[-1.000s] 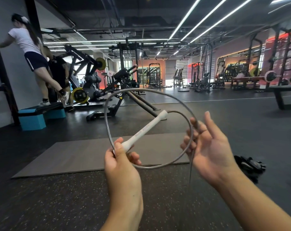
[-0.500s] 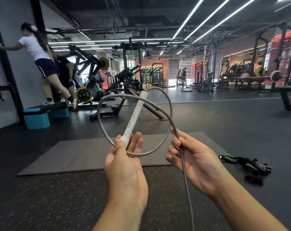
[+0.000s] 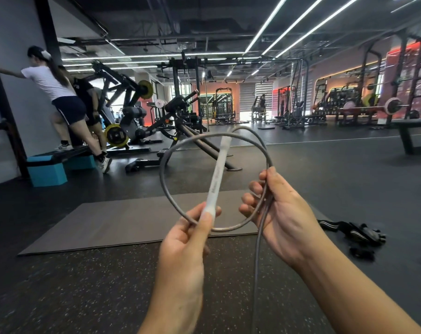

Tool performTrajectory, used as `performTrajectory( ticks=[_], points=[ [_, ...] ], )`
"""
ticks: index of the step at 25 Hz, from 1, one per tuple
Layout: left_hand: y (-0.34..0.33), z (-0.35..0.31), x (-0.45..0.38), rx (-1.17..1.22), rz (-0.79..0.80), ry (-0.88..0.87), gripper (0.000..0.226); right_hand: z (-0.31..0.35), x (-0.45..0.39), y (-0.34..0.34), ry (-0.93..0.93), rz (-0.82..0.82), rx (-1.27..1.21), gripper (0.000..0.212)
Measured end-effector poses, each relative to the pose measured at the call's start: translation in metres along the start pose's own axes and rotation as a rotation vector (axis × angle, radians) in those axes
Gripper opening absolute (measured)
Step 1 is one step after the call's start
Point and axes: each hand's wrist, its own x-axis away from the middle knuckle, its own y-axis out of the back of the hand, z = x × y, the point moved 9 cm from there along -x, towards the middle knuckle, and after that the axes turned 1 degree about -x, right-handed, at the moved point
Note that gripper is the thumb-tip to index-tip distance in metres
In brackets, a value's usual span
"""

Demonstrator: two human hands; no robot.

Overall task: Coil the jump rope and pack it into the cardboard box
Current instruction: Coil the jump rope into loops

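Observation:
A grey jump rope (image 3: 165, 184) forms a round coil in front of me at chest height. Its white handle (image 3: 217, 176) points up and away across the coil. My left hand (image 3: 187, 239) pinches the lower end of that handle together with the bottom of the coil. My right hand (image 3: 277, 213) grips the coil's right side, where two strands lie together. From that hand a loose length of rope (image 3: 255, 273) hangs straight down and leaves the frame. No cardboard box is in view.
A grey exercise mat (image 3: 122, 220) lies on the dark speckled floor ahead. Black straps and gloves (image 3: 359, 235) lie on the floor to the right. A person steps on a blue-based platform (image 3: 48, 169) at left, beside weight machines (image 3: 142, 121).
The coil has grown wider and gained another turn. My right hand rose from the hanging rope and closed on the coil's right side. The handle now leans a little more to the right.

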Motion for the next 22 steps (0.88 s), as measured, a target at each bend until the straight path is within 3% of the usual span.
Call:
performTrajectory(
  ticks=[3, 8, 12, 17, 20, 22],
  points=[
    [0.002, -0.001, -0.002, -0.237, 0.243, 0.026, 0.036, 0.0, -0.001, -0.001, 0.038, -0.009, 0.094, 0.024],
    [-0.002, 0.002, -0.004, -0.051, 0.401, 0.192, 0.03, -0.017, 0.0, -0.005, -0.052, -0.025, 0.149, 0.026],
    [-0.014, 0.012, 0.007, 0.173, 0.402, 0.275, 0.023, -0.033, 0.007, 0.0, -0.19, -0.006, 0.366, 0.029],
    [-0.02, 0.012, 0.005, 0.324, 0.233, 0.167, 0.02, -0.043, 0.019, 0.002, -0.256, 0.042, 0.522, 0.038],
    [-0.018, 0.02, 0.002, 0.283, 0.152, 0.106, 0.02, -0.037, 0.02, 0.002, -0.115, -0.057, 0.61, 0.046],
    [-0.021, 0.028, 0.004, 0.217, 0.146, 0.105, 0.033, -0.03, 0.017, -0.003, 0.044, -0.099, 0.612, 0.042]
  ],
)
